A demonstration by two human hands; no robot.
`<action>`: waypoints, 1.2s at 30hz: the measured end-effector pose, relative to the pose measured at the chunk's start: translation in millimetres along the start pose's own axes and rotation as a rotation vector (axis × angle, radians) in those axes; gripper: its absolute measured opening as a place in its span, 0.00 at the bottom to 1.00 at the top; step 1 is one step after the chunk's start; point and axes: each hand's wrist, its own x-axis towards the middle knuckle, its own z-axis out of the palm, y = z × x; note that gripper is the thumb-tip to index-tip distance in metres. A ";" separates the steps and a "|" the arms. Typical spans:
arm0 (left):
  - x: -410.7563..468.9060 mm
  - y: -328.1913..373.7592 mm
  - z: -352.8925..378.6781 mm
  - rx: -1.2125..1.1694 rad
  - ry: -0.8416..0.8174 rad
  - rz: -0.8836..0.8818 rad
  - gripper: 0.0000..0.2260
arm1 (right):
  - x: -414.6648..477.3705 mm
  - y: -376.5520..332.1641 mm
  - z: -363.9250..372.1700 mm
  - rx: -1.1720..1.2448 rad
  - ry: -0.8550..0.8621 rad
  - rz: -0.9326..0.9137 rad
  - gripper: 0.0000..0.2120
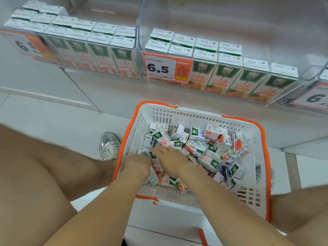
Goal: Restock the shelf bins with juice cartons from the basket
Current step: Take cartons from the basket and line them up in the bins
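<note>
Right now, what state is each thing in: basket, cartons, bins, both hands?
basket: on the floor, handles down, loaded.
loose cartons: jumbled heap, lying at all angles.
left bin: well stocked, cartons upright in rows.
middle bin: front rows filled, rear bare.
left hand: down in the heap, fingers hidden.
right hand: fingers straight, resting on the cartons.

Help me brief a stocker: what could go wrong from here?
Mix-up: the green-and-white juice cartons lie jumbled in the white plastic basket with orange rim, pink and orange prints mixed, while each clear plastic shelf bin shows one print. Crushing: the right hand lies flat on the heap and the left hand digs into it, so cartons might dent.
</note>
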 end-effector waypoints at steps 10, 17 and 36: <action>-7.5 -5.0 -25.9 -0.148 0.210 0.111 0.14 | 8.4 4.4 13.6 0.396 0.225 0.173 0.23; -24.0 -22.1 -57.0 -0.440 0.326 0.170 0.11 | -32.8 42.1 -37.2 0.530 0.138 0.247 0.24; -168.4 -99.0 -172.6 -0.442 0.773 0.393 0.21 | -141.3 -38.6 -209.7 0.733 0.869 -0.027 0.14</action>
